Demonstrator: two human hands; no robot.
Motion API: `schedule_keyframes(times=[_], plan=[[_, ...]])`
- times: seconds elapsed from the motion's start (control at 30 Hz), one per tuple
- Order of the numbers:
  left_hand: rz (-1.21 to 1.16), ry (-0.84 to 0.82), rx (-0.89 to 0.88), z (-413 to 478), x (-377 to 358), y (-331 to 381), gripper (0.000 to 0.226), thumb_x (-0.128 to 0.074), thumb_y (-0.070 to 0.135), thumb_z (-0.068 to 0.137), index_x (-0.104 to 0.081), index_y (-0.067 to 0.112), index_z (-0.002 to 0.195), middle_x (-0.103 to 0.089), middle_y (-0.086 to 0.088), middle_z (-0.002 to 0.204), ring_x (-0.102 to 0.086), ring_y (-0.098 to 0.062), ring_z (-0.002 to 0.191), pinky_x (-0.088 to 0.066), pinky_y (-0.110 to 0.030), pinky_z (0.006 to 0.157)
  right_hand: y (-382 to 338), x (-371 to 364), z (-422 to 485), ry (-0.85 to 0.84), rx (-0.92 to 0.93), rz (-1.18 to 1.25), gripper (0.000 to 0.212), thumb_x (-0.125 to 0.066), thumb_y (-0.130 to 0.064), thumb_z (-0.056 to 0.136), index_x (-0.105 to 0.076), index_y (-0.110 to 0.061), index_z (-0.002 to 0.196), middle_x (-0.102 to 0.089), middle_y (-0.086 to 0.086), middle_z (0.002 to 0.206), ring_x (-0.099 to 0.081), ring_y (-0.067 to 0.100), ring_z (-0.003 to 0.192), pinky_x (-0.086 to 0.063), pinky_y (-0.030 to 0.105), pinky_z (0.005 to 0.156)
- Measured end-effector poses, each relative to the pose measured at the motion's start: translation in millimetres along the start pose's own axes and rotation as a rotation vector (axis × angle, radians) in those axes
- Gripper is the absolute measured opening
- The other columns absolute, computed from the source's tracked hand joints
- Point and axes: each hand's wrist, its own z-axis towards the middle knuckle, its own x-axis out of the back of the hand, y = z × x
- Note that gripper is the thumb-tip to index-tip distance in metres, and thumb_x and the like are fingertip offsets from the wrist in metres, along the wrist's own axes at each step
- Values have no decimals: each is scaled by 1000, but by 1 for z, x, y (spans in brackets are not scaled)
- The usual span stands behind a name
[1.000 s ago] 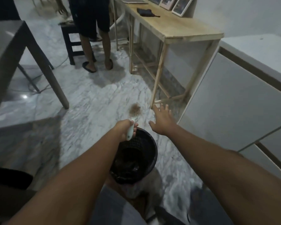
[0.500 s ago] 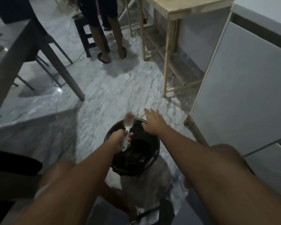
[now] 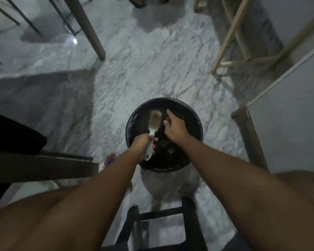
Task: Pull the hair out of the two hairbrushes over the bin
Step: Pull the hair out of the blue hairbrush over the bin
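Observation:
A round black bin [image 3: 198,124] stands on the marble floor below me. My left hand [image 3: 143,144] is shut on the pale handle of a white hairbrush [image 3: 153,124], held over the bin with its head pointing away from me. Brownish hair mats the bristles. My right hand [image 3: 175,130] hovers over the bin just right of the brush head, fingers apart and empty, not touching the brush. Only one hairbrush is in view.
A black stool frame [image 3: 159,225] stands close below me. A dark table edge [image 3: 40,165] is at my left, and its leg [image 3: 87,28] stands further off. A wooden table frame [image 3: 230,33] and a white cabinet [image 3: 286,124] stand at the right.
My view has tipped down onto the bin. Both hands have come in over the bin, with the brush now above its opening.

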Motion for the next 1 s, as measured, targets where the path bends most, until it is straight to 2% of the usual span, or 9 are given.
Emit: schedule_keyframes(times=[0.17, 0.3, 0.37, 0.43, 0.6, 0.83, 0.9, 0.93, 1.0], plan=[[56, -28, -88, 25, 9, 7, 19, -42, 12, 94, -59, 13, 88, -59, -3, 77, -44, -16, 55, -37, -27, 49, -4, -24, 19, 79, 26, 53, 42, -66, -24, 92, -63, -10, 132, -70, 12, 121, -65, 23, 115, -44, 26, 103], [90, -49, -57, 31, 9, 11, 27, -42, 21, 98, -52, 13, 74, -47, -2, 57, -42, -14, 41, -36, -25, 42, -4, -31, 25, 217, -28, 124, 19, -72, -20, 88, -78, -9, 102, -77, 8, 90, -71, 14, 85, -54, 26, 92], [62, -54, -50, 30, 7, 9, 28, -41, 23, 100, -49, 15, 75, -45, -2, 60, -41, -12, 40, -36, -25, 40, -2, -30, 26, 256, -38, 149, 11, -71, -15, 89, -78, -9, 95, -76, 7, 79, -68, 10, 71, -56, 23, 82], [17, -63, -50, 32, 4, 5, 26, -39, 20, 100, -48, 15, 76, -45, -1, 64, -41, -11, 43, -35, -25, 40, 1, -26, 26, 298, -47, 141, 10, -67, -12, 91, -77, -8, 90, -75, 7, 79, -67, 11, 70, -53, 15, 74], [30, 13, -28, 36, -6, -15, 20, -37, 13, 98, -47, 14, 80, -46, -3, 70, -41, -13, 51, -37, -27, 42, 12, -14, 16, 507, -17, 146, 13, -60, -11, 94, -73, -6, 93, -72, 7, 86, -67, 18, 80, -53, 27, 79], [-72, 31, 12, 39, -20, -24, 25, -29, 7, 96, -47, 13, 78, -45, -1, 70, -38, -11, 50, -35, -24, 43, 26, 0, -4, 914, -39, 294, 16, -55, -13, 98, -64, -1, 95, -66, 12, 93, -58, 19, 82, -40, 16, 71], [-85, 36, -12, 42, -19, -24, 24, -31, 7, 96, -48, 13, 79, -46, -1, 71, -39, -11, 50, -36, -25, 44, 32, 0, -7, 818, -78, 262, 13, -52, -9, 97, -62, -1, 98, -64, 12, 97, -57, 19, 84, -46, 25, 76], [-86, 28, -23, 43, -18, -23, 23, -33, 8, 97, -49, 13, 81, -47, -1, 72, -40, -12, 51, -37, -26, 46, 35, 0, -8, 655, -131, 186, 13, -52, -6, 95, -62, -2, 102, -64, 12, 103, -56, 19, 87, -46, 26, 79], [-61, 0, -35, 45, -12, -22, 19, -39, 16, 99, -54, 14, 88, -52, -1, 79, -44, -13, 57, -40, -30, 52, 39, -4, -11, 269, -265, -24, 34, -57, -3, 89, -55, -3, 123, -55, 16, 125, -58, 26, 105, -44, 25, 87]])
